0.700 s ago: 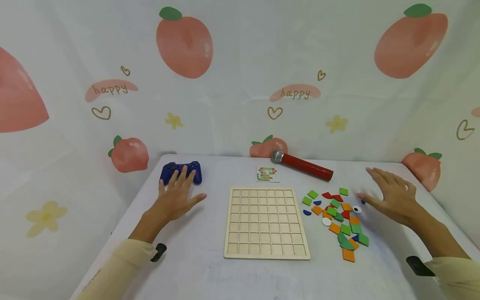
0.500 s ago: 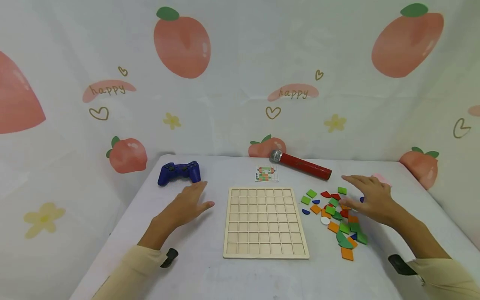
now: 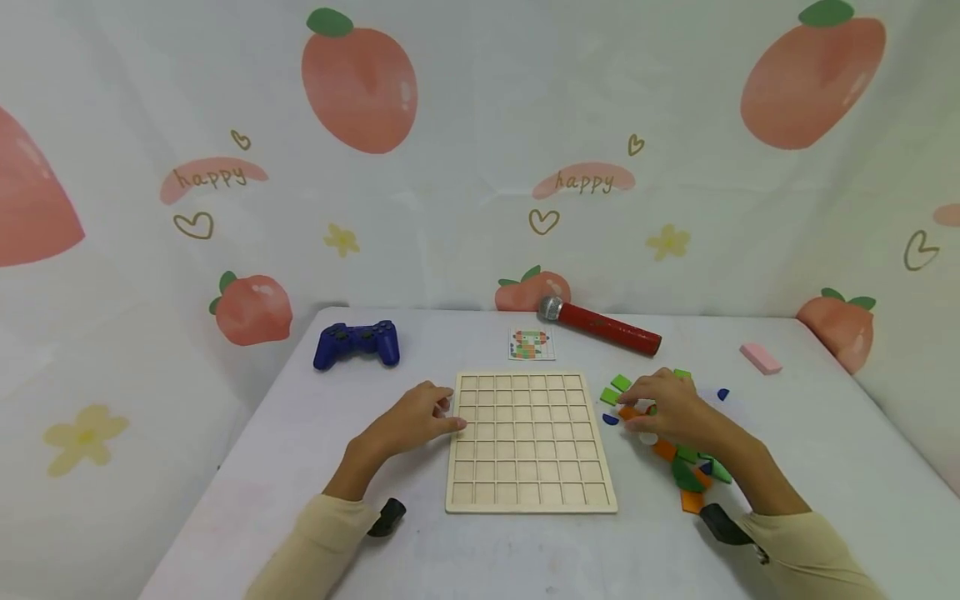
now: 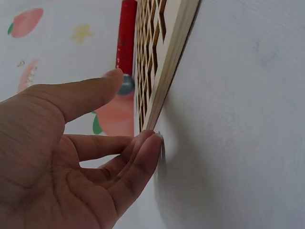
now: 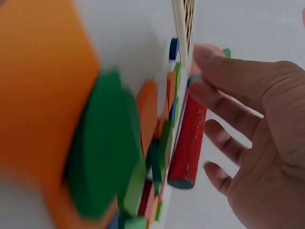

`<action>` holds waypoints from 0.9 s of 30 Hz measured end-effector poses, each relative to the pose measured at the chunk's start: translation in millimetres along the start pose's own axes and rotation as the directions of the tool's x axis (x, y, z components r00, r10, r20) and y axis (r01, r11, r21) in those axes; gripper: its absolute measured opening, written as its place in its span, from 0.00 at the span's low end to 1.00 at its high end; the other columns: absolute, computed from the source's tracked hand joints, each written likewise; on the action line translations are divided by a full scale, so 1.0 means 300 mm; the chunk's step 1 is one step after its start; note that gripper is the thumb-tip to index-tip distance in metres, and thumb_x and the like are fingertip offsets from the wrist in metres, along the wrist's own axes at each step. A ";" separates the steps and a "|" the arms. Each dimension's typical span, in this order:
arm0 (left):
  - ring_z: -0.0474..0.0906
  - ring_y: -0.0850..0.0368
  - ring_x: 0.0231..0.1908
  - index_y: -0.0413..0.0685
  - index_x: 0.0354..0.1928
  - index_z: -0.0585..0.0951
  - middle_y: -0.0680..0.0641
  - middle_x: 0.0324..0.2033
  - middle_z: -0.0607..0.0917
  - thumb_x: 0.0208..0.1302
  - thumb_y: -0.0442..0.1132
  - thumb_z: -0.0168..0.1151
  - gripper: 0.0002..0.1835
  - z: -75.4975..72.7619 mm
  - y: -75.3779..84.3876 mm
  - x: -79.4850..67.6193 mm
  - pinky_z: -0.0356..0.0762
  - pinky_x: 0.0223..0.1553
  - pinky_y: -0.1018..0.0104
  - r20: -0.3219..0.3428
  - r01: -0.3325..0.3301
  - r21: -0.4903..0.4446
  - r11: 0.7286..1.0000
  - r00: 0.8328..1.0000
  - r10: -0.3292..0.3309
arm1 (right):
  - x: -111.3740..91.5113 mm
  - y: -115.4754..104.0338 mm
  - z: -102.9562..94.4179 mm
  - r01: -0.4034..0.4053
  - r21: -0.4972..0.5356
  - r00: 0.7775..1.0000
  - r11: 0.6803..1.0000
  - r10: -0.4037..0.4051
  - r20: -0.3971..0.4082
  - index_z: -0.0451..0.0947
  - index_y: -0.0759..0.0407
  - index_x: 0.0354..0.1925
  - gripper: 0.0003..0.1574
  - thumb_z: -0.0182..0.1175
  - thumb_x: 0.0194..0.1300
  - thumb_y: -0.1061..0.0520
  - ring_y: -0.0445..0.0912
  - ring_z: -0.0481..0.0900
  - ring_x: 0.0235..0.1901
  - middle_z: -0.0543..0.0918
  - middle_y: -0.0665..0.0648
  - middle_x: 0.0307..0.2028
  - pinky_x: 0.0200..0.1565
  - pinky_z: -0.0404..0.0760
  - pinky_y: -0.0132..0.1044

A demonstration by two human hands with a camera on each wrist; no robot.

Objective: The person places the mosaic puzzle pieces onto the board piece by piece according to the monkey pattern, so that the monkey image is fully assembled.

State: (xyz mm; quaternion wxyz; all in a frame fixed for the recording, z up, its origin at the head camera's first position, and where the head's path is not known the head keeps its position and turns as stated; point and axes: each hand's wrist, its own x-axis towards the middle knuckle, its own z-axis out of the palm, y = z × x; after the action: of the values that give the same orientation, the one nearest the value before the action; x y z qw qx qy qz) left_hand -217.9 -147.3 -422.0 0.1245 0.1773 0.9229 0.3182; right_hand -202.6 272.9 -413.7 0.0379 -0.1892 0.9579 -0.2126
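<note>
A pale wooden grid board (image 3: 531,442) lies flat on the white table, its square cells bare. At its left edge is my left hand (image 3: 415,418); in the left wrist view the bent fingertips (image 4: 150,143) meet the board's side and the thumb stands apart. Over the pile of coloured pieces to the right hovers my right hand (image 3: 675,408), thumb and fingers spread with nothing between them. It hides part of the pile. Green squares (image 3: 620,382), an orange piece (image 3: 692,502) and a blue half-round piece (image 3: 611,419) show around it.
A small pattern card (image 3: 532,343) lies behind the board. Near it rests a red microphone (image 3: 607,327). A blue game controller (image 3: 356,343) sits at the back left, a pink block (image 3: 761,358) at the back right. A peach-printed cloth (image 3: 442,167) hangs behind the table.
My left hand has moved from near the controller, right and toward me, to the board's left edge. My right hand has moved left over the pieces, uncovering the pink block.
</note>
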 end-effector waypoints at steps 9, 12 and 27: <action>0.75 0.56 0.42 0.29 0.66 0.78 0.48 0.43 0.81 0.66 0.43 0.76 0.33 0.007 -0.013 0.004 0.75 0.44 0.61 0.036 -0.008 -0.061 0.998 0.999 0.010 | 0.042 -0.025 0.047 -0.016 -0.040 0.999 0.999 0.018 0.046 0.93 0.49 0.47 0.15 0.78 0.62 0.49 0.50 0.73 0.47 0.87 0.47 0.39 0.43 0.63 0.48; 0.74 0.56 0.40 0.27 0.65 0.77 0.47 0.42 0.82 0.63 0.42 0.78 0.35 0.006 -0.011 0.004 0.75 0.43 0.62 0.049 -0.016 -0.071 0.997 0.999 0.019 | 0.046 -0.028 0.055 -0.030 -0.033 0.998 0.999 0.032 0.055 0.93 0.48 0.46 0.12 0.77 0.63 0.50 0.50 0.72 0.46 0.86 0.47 0.38 0.42 0.63 0.47; 0.74 0.56 0.37 0.25 0.66 0.75 0.46 0.42 0.81 0.58 0.39 0.81 0.39 0.003 0.000 0.005 0.74 0.40 0.63 0.064 -0.003 -0.084 0.996 0.998 0.009 | 0.044 -0.061 0.064 -0.012 0.030 0.999 0.999 0.010 0.053 0.92 0.51 0.45 0.11 0.77 0.63 0.53 0.49 0.71 0.47 0.90 0.49 0.44 0.43 0.64 0.44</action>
State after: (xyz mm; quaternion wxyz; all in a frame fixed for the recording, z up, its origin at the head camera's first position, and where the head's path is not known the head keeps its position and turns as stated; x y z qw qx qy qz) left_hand -219.1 -146.2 -422.9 0.1603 0.1847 0.9037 0.3514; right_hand -205.6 245.0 -423.4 0.0671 -0.1890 0.9543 -0.2216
